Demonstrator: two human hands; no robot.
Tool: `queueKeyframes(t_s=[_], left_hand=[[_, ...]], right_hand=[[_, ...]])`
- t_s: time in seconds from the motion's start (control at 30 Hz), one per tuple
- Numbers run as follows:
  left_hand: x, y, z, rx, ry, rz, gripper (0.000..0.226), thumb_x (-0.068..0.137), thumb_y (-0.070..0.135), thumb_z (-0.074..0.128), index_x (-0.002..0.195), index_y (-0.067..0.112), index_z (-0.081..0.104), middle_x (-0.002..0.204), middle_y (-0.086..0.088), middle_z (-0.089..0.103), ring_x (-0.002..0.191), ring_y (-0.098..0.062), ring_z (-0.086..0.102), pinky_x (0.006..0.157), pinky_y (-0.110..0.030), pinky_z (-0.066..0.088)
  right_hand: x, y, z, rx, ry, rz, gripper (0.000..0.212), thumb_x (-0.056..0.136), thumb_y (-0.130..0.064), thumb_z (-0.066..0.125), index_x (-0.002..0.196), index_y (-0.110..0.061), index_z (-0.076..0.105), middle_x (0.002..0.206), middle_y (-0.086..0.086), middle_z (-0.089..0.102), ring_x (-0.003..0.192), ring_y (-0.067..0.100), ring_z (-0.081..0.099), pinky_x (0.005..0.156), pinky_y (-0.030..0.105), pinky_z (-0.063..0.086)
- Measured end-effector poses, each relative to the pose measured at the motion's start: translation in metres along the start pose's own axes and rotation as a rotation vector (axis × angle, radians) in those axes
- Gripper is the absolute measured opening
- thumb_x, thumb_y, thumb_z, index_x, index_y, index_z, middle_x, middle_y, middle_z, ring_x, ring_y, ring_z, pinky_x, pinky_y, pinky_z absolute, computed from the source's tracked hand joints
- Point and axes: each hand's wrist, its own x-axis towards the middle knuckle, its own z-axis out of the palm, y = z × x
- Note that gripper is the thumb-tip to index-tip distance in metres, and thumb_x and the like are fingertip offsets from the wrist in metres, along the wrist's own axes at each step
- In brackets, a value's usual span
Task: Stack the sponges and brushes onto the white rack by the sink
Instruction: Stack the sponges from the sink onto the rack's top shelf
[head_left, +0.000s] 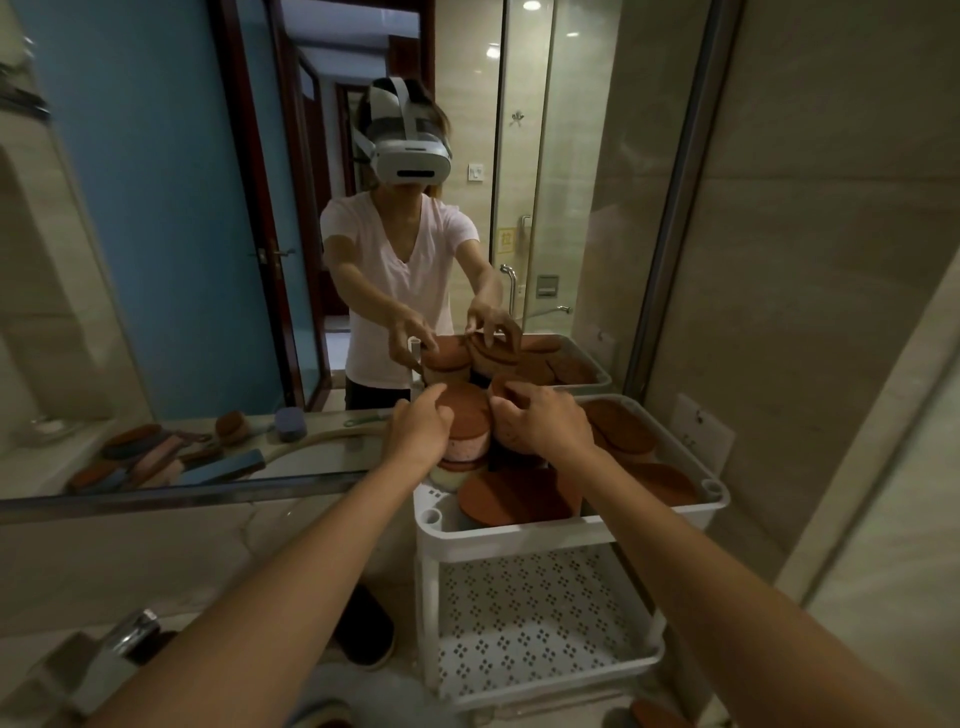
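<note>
A white rack (524, 532) stands against the mirror, its top tray full of round brown-topped sponges. A stack of round sponges (470, 431) rises at the tray's back left, with pink and cream layers under a brown top. My left hand (418, 428) rests against that stack's left side, fingers curled on it. My right hand (540, 423) grips another brown round sponge (501, 395) just right of the stack. Flat brown sponges (511, 499) lie in the tray's front, and more brown sponges (626, 428) lie at the right.
The rack's lower shelf (535, 623) is perforated and bare. The mirror (260, 234) reflects brushes and sponges lying on the counter to the left. A chrome tap (122, 644) sits at lower left. A dark slipper (366, 629) lies on the floor beside the rack.
</note>
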Motion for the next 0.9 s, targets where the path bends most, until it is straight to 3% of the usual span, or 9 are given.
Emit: queueKeyframes(t_s=[0.2, 0.33, 0.5, 0.7, 0.8, 0.9], left_hand=[[0.004, -0.002, -0.001, 0.031, -0.03, 0.034, 0.045, 0.095, 0.016, 0.033, 0.138, 0.023, 0.046, 0.143, -0.016, 0.043, 0.126, -0.033, 0.046, 0.102, -0.037, 0.039], [0.006, -0.005, 0.0, 0.028, -0.033, 0.045, 0.045, 0.095, 0.015, 0.033, 0.137, 0.023, 0.047, 0.143, -0.017, 0.043, 0.126, -0.033, 0.045, 0.101, -0.036, 0.039], [0.007, -0.006, -0.001, 0.022, -0.096, 0.048, 0.047, 0.096, 0.013, 0.028, 0.139, 0.024, 0.044, 0.141, -0.02, 0.042, 0.12, -0.035, 0.048, 0.098, -0.035, 0.04], [0.005, 0.0, -0.007, 0.059, -0.169, 0.032, 0.046, 0.1, 0.017, 0.025, 0.143, 0.025, 0.037, 0.15, -0.017, 0.033, 0.133, -0.032, 0.039, 0.101, -0.031, 0.036], [-0.008, 0.009, -0.01, 0.089, -0.114, 0.0, 0.045, 0.1, 0.018, 0.024, 0.143, 0.022, 0.037, 0.149, -0.02, 0.026, 0.134, -0.036, 0.031, 0.103, -0.035, 0.033], [-0.031, 0.022, -0.018, 0.111, 0.021, 0.012, 0.042, 0.099, 0.014, 0.029, 0.138, 0.014, 0.043, 0.145, -0.019, 0.026, 0.135, -0.036, 0.024, 0.11, -0.038, 0.025]], right_hand=[[-0.001, 0.0, 0.005, -0.098, -0.029, -0.008, 0.052, 0.092, -0.055, 0.037, 0.136, -0.03, 0.044, 0.141, 0.017, 0.043, 0.127, 0.039, 0.041, 0.101, 0.044, 0.039], [-0.004, -0.002, 0.013, -0.031, -0.034, 0.013, 0.042, 0.099, -0.037, 0.021, 0.137, -0.031, 0.038, 0.147, 0.013, 0.036, 0.131, 0.043, 0.028, 0.104, 0.049, 0.032], [-0.007, -0.007, 0.005, -0.161, -0.035, -0.015, 0.041, 0.1, -0.032, 0.027, 0.139, -0.027, 0.04, 0.145, 0.023, 0.027, 0.133, 0.041, 0.029, 0.106, 0.046, 0.032], [-0.011, -0.011, 0.001, -0.33, -0.058, -0.055, 0.041, 0.1, -0.036, 0.028, 0.137, -0.027, 0.043, 0.145, 0.02, 0.029, 0.134, 0.04, 0.027, 0.109, 0.053, 0.024], [-0.016, -0.009, 0.0, -0.337, -0.028, -0.089, 0.042, 0.099, -0.036, 0.026, 0.136, -0.028, 0.045, 0.146, 0.016, 0.032, 0.138, 0.037, 0.022, 0.112, 0.056, 0.015], [-0.028, -0.005, -0.001, -0.176, 0.125, -0.151, 0.038, 0.098, -0.028, 0.031, 0.131, -0.022, 0.049, 0.143, 0.016, 0.038, 0.138, 0.034, 0.027, 0.113, 0.05, 0.019]])
